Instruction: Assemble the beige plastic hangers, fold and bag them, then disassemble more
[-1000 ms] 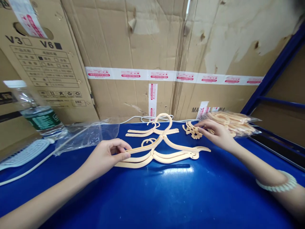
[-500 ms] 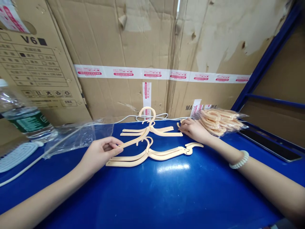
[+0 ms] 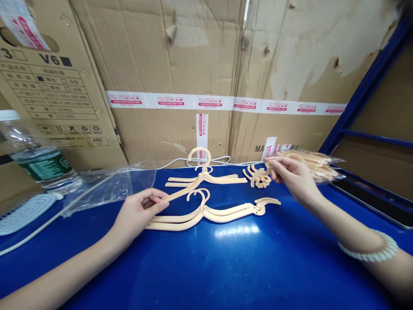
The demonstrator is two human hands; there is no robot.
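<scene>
My left hand [image 3: 140, 211] pinches the left arm end of a cream plastic clothes hanger [image 3: 199, 154], which stands tilted with its hook up. Behind and under it, more hangers lie on the blue table. Nearer to me rest two stacked hangers [image 3: 183, 221]; a small curved hook piece [image 3: 267, 201] sits at their right end. My right hand [image 3: 290, 172] is closed in a pinch on a small cream hook piece [image 3: 268, 165], mostly covered by the fingers. Just left of it lies a pile of small hook pieces [image 3: 260, 177].
A clear bag of cream hangers [image 3: 318, 163] lies behind my right hand, with a dark flat device [image 3: 371, 202] to its right. On the left are a water bottle [image 3: 41, 159], a white hairbrush [image 3: 29, 213], clear plastic wrap [image 3: 106, 189] and a white cable. Cardboard stands behind.
My right hand has lifted and drawn back to the right from the pile, pinching a small hook piece. The pile now shows. My left hand keeps its hold on the hanger.
</scene>
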